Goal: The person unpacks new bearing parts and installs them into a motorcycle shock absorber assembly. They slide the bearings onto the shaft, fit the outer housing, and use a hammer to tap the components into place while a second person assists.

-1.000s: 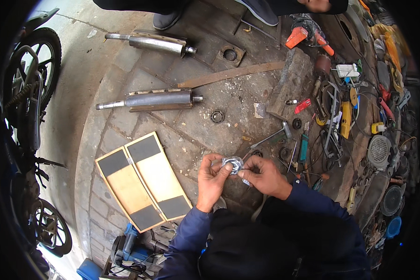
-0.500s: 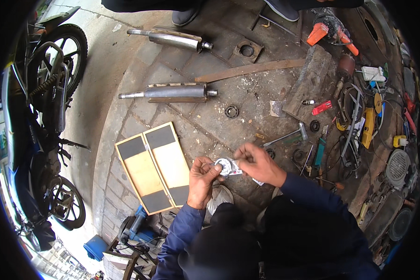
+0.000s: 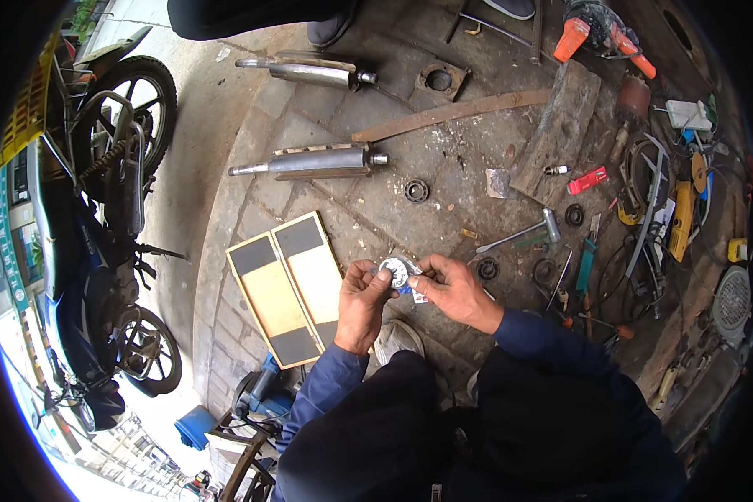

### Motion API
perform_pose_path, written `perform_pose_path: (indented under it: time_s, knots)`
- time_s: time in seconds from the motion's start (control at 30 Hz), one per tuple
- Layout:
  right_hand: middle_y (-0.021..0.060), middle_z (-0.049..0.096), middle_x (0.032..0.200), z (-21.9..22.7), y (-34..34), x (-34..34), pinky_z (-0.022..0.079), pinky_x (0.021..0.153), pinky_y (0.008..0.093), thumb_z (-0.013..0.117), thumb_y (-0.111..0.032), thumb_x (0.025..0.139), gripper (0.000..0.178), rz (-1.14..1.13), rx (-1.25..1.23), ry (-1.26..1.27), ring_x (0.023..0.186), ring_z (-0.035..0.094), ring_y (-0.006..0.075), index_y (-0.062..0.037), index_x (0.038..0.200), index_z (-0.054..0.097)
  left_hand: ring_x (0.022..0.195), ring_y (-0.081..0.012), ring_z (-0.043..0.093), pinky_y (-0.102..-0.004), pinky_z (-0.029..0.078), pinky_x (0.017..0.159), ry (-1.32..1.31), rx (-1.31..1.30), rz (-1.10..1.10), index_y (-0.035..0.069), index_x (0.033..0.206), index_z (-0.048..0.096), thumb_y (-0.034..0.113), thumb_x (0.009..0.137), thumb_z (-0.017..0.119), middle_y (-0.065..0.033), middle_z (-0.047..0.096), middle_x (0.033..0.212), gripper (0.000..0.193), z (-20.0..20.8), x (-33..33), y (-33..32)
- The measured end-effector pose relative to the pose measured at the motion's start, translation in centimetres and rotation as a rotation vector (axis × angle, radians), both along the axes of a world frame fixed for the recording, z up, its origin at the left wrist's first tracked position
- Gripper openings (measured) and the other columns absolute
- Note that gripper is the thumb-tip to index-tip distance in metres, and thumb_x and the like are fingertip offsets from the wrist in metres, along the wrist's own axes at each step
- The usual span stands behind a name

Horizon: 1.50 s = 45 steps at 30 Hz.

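Observation:
My left hand (image 3: 362,308) pinches a small round dial gauge (image 3: 396,273) with a white face and dark markings, thumb over its edge. My right hand (image 3: 462,294) has its thumb and forefinger closed at the gauge's right side, by what looks like clear plastic wrapping. A bit of white and red print on the wrapping shows under the fingers. Both hands are held together above my knees. Left of them a flat wooden case (image 3: 262,291) lies unfolded on the ground, with dark padding at its ends.
Two metal shafts with thick middles, the nearer shaft (image 3: 322,161) among them, lie ahead. A bearing (image 3: 417,192) and a hammer (image 3: 550,226) rest on the paving. Tools crowd the right side, including a yellow grinder (image 3: 683,219). A motorcycle (image 3: 100,276) stands left. Another person's shoe (image 3: 330,30) shows far ahead.
My right hand has come down and closed in on the gauge's right side; it was raised slightly apart before. My left hand keeps its hold. The whole view has shifted a little.

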State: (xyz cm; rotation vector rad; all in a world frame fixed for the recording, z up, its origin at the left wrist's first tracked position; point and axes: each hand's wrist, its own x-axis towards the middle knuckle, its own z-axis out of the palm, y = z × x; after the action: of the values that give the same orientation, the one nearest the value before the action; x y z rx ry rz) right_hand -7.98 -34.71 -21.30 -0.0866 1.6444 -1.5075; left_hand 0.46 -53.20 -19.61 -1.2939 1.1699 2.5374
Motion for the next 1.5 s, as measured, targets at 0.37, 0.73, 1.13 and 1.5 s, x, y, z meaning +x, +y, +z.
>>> perform_pose_path:
  time_s: [0.37,0.73,1.13,1.5]
  knots:
    - [-0.0021,0.061,0.076,1.0,4.8,-4.2,0.042,0.059,0.0244,0.069,-0.015,0.1,0.013,-0.034,-0.041,0.101,0.068,0.054,0.0046,-0.003,0.094,0.067,0.107,-0.0173,0.07,-0.032,0.059,0.093,0.148,0.038,-0.292,-0.001,0.138,0.06,-0.004,0.096,0.076,-0.0092,0.072,0.121,0.045,-1.7,-2.2,1.9]
    - [0.0044,0.069,0.088,1.2,3.2,-3.1,0.052,0.07,0.029,0.077,-0.011,0.096,0.017,0.031,-0.024,0.065,0.079,0.06,0.0088,0.0021,0.102,0.068,0.11,-0.0145,0.066,-0.0297,0.055,0.097,0.194,-0.106,-0.385,0.001,0.131,0.063,-0.001,0.096,0.078,-0.0045,0.069,0.116,0.038,-0.6,-1.1,1.9]
    - [0.0168,0.069,0.096,2.4,3.7,-3.1,0.055,0.075,0.0508,0.068,-0.011,0.097,0.011,0.308,0.064,0.622,0.087,0.07,0.0425,-0.0026,0.101,0.062,0.086,-0.0085,0.066,-0.0276,0.055,0.076,0.146,-0.417,-0.762,0.001,0.11,0.073,0.006,0.094,0.083,-0.0014,0.074,0.096,0.02,-0.8,-2.0,1.4]
    - [0.0177,0.068,0.089,1.7,3.4,-3.1,0.054,0.074,0.0473,0.068,-0.004,0.092,0.007,0.267,0.074,0.517,0.082,0.068,0.0403,-0.0001,0.094,0.063,0.087,-0.0151,0.072,-0.0315,0.059,0.079,0.293,-0.782,-0.686,-0.001,0.092,0.073,-0.004,0.085,0.085,-0.0085,0.077,0.095,0.013,-0.9,-2.2,3.0]
